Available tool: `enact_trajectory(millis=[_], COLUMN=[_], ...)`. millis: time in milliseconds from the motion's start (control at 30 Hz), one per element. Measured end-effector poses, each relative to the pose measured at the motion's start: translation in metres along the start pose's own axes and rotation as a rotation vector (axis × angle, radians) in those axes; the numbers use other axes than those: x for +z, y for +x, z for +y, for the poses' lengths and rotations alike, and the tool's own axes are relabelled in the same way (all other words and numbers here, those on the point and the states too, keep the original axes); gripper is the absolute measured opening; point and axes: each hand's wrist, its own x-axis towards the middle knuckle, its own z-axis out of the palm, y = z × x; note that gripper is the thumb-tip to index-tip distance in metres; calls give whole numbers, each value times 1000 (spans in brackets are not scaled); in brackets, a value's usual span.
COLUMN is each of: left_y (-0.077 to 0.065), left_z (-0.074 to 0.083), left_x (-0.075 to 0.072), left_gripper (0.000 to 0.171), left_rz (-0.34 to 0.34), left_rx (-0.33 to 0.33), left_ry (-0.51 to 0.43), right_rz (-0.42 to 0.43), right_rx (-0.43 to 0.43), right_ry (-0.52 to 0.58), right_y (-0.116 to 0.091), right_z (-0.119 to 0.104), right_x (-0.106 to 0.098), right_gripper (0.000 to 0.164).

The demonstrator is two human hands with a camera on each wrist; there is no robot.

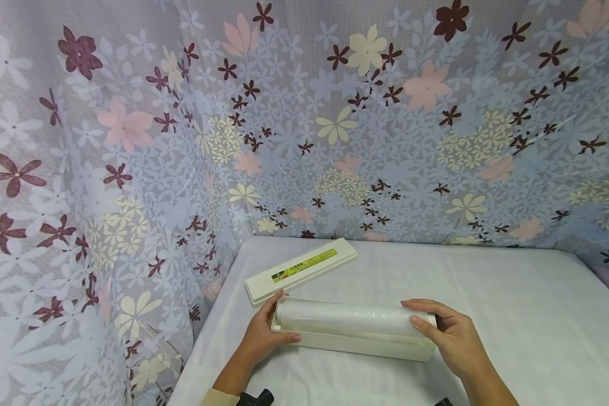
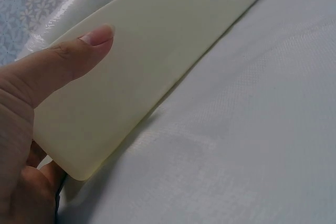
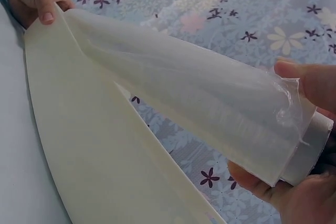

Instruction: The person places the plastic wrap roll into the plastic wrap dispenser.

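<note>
Roll [image 1: 345, 317] tilts up in the right hand's [image 1: 453, 332] grip; left hand [image 1: 265, 331], gripping the box [image 1: 357, 345], should steady it.

Wht-clothed tbl [image 1: 512, 304]; on it, lng wht box [image 1: 355, 345] & lid [image 1: 309, 274] w/ grn label [image 1: 304, 265]

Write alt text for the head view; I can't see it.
The right hand holds the right end of a plastic wrap roll, raised from an open box that the left hand grips. Behind, a labelled lid lies on white cloth.
</note>
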Motion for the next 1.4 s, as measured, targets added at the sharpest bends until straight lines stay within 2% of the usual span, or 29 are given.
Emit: enact_trajectory(millis=[667, 967, 1100, 1233, 1400], left_y=[0, 0, 0, 1, 1], left_z=[1, 2, 1, 1, 1], left_x=[-1, 0, 1, 1, 1], left_gripper=[117, 118, 118, 118, 118], left_rz=[-11, -4, -3, -7, -7], left_rx=[-7, -4, 1, 0, -6], left_ry=[-9, -1, -9, -19, -23], right_rz=[-2, 13, -9, -31, -100], right_rx=[-10, 22, 10, 36, 20], right_ry=[-22, -30, -35, -70, -106], right_y=[3, 3, 4, 5, 7], right_z=[5, 7, 9, 9, 11], right_x=[2, 3, 2, 0, -5], right_gripper=[24, 24, 25, 26, 29])
